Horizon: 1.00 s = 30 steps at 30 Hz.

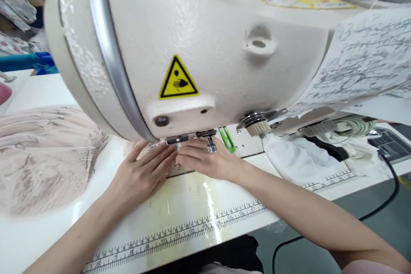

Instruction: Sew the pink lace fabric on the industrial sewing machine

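Note:
A cream sewing machine [205, 30] fills the upper part of the view and hides the needle area. Below its head, my left hand [141, 173] lies palm down with fingers stretched out over pale pink lace fabric [130, 149]. My right hand [208, 156] comes from the right, its fingers extended flat toward the left fingertips. A chrome part of the machine covers some of its knuckles. Only small bits of the lace show between and around the fingers. A green slotted plastic piece [227, 139] lies just beyond my right hand.
More pink lace fabric [48, 158] is spread at the left. White cloth [289, 160] lies bunched at the right beside a black strip. A ruler tape [180, 235] runs along the table's front edge. Handwritten paper [359, 55] hangs on the machine; a black cable [393, 180] loops below.

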Each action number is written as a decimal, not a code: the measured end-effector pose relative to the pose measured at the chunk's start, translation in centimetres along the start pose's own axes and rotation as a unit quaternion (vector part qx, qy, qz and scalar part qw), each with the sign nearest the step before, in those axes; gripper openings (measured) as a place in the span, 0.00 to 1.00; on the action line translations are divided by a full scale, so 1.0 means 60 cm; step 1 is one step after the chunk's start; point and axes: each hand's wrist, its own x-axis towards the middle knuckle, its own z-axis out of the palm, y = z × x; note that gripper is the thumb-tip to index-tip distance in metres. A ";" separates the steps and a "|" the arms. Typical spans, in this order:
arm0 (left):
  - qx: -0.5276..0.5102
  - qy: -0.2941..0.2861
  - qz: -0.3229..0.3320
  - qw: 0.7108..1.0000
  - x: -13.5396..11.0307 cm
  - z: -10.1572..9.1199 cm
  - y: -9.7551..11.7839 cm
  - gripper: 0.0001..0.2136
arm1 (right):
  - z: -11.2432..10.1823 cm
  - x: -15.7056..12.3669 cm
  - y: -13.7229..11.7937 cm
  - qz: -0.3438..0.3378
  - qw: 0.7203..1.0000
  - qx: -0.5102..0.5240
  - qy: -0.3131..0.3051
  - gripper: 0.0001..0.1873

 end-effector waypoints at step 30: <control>0.036 -0.006 -0.023 0.999 0.004 0.001 -0.007 0.13 | -0.001 0.008 -0.006 0.029 0.998 -0.053 -0.028 0.14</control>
